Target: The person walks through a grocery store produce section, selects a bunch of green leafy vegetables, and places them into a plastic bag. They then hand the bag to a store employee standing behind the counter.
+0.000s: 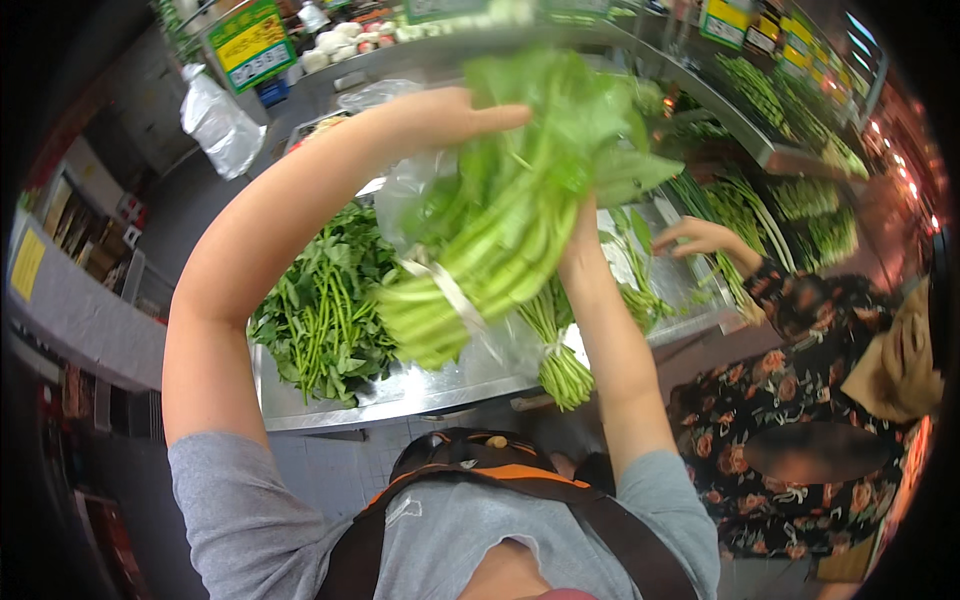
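Note:
A large bunch of leafy greens (480, 277), bound with a pale band (450, 292), is held up over a metal counter (457, 386), stems towards me and leaves blurred. The thumb of my left hand (480, 116) lies across the leaves; its other fingers are hidden. My right hand (586, 206) is mostly hidden behind the bunch, only the wrist side showing. Clear plastic film (405, 199) shows behind and below the bunch. On the counter, darker loose-stemmed greens (330, 307) lie at left, and a smaller tied bunch (562, 371) lies at the front edge.
Another person's hand (694, 236) reaches over the counter's right side; their floral sleeve (810, 300) is close to my right arm. Vegetable shelves (795, 142) rise at the right. A hanging white plastic bag (221, 124) and a price sign (251, 45) are at upper left.

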The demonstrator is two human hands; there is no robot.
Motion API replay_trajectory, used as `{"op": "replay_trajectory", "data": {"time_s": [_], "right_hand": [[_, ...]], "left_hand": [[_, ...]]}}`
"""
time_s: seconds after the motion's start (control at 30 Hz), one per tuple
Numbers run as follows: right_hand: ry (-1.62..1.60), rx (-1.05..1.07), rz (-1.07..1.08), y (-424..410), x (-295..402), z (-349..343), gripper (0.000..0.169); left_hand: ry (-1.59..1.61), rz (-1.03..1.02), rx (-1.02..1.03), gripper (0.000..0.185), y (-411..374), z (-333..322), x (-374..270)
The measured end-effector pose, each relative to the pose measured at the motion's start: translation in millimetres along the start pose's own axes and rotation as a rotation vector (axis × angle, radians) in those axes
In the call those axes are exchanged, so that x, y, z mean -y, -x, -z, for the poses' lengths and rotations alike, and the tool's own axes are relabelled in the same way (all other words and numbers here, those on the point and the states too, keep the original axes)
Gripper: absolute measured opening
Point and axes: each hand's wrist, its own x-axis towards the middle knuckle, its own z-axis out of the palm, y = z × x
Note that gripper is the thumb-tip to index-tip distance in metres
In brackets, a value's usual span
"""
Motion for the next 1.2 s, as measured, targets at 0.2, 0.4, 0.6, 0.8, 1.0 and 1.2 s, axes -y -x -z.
{"op": "replay_trajectory", "data": {"time_s": [0.2,0.4,0.6,0.8,1.0,1.2], "right_hand": [[0.081,-0.041,-0.046,21.4,-13.6,44.9,0.048],[0.139,-0.038,0.011,19.5,7.9,52.9,0.046],[0.148,0.020,0.033,14.6,41.8,-16.7,0.045],[0.281,-0.152,0.341,19.8,15.5,-71.3,0.043],[0.450,-0.160,0.415,24.6,19.2,-63.1,0.042],[0.569,-0.063,0.281,32.3,6.8,-45.6,0.045]], "left_hand": [[-0.184,-0.029,-0.142,0.079,66.9,44.8,87.0],[-0.198,0.160,-0.013,0.033,104.4,61.8,128.0],[0.200,0.314,-0.016,0.026,143.7,37.2,84.7],[0.816,0.225,0.089,0.024,170.3,14.1,78.6],[1.562,0.181,-0.164,0.022,149.1,-35.5,128.7],[1.729,0.254,-0.106,0.029,114.6,-57.3,154.7]]}}
